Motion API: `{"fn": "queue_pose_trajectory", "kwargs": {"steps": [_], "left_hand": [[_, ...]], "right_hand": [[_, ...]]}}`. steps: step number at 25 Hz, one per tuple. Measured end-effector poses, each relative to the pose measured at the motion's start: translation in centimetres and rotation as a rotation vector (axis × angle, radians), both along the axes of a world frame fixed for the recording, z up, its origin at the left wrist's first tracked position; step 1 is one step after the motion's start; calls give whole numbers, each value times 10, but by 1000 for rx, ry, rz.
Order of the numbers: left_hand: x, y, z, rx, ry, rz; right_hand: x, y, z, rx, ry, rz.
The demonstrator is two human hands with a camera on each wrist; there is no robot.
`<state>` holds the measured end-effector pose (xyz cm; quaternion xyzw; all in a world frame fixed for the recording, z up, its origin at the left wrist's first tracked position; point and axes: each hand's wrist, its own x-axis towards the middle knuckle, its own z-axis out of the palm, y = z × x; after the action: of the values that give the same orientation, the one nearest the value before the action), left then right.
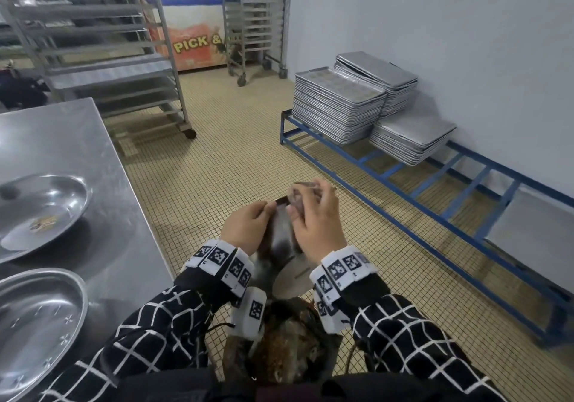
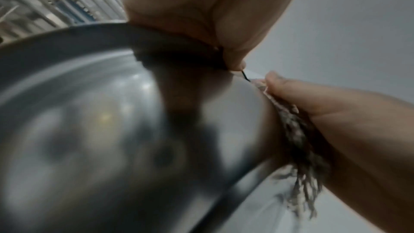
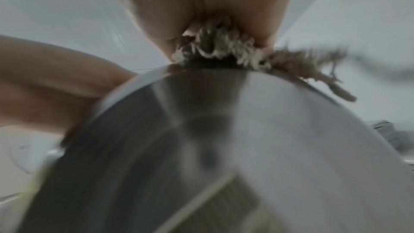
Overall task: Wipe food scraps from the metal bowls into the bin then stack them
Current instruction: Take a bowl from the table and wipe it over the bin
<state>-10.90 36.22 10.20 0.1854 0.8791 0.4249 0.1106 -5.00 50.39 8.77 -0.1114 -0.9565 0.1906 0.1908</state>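
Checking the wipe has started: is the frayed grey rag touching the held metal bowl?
Touching. The right wrist view shows the frayed grey rag, gripped by the right hand, pressed onto the metal bowl's rim.

Dim, even light; wrist views seemingly motion-blurred.

Black sleeves (image 1: 161,324) with white grid lines; white wristbands (image 1: 222,262) bearing black square markers

Silver-grey metal bowl (image 1: 281,240) gleaming, a frayed beige-and-grey cloth (image 3: 224,49) against its rim. Sleeves (image 1: 149,333) black with a white grid; wristbands (image 1: 223,262) white with black square codes. Tabletop (image 1: 77,140) brushed steel grey, floor (image 1: 223,153) small yellowish tiles, frame (image 1: 403,181) blue, freezer (image 1: 189,38) orange with yellow lettering.
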Motion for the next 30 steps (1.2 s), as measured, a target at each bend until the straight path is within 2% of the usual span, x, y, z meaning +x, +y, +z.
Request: {"fn": "queue_pose_trajectory", "kwargs": {"steps": [4,6,7,10,11,12,16,19,20,22,24,26,27,30], "left_hand": [[-4,-4,-7,235,-130,99],[-7,-8,-9,266,-199,104],[-7,-10,-10,288,-216,111],[-5,-15,-4,403,-256,169],[-5,-16,-1,443,-265,187],[-4,-17,3,465,-268,193],[-8,-9,19,434,-215,130],[-8,-2,23,392,-148,57],[-8,1,22,393,-144,47],[-8,-2,19,400,-154,46],[-10,-6,14,394,-189,60],[-13,-11,9,376,-218,90],[-16,-13,7,370,-238,107],[-22,-20,-1,412,-304,136]], "right_hand": [[17,-21,-10,175,105,115],[14,-8,-11,75,178,17],[13,4,-14,-81,201,-75],[14,43,-33,-855,123,-404],[17,47,-37,-928,114,-440],[20,44,-36,-896,125,-430],[9,10,-5,-410,277,-169],[0,-19,4,4,214,-57],[-1,-24,6,64,213,-60],[-4,-23,6,40,237,-130],[-5,-7,9,-216,207,-244],[-8,25,-2,-682,120,-362],[-7,43,-11,-841,82,-392],[8,70,-26,-1125,98,-393]]}}
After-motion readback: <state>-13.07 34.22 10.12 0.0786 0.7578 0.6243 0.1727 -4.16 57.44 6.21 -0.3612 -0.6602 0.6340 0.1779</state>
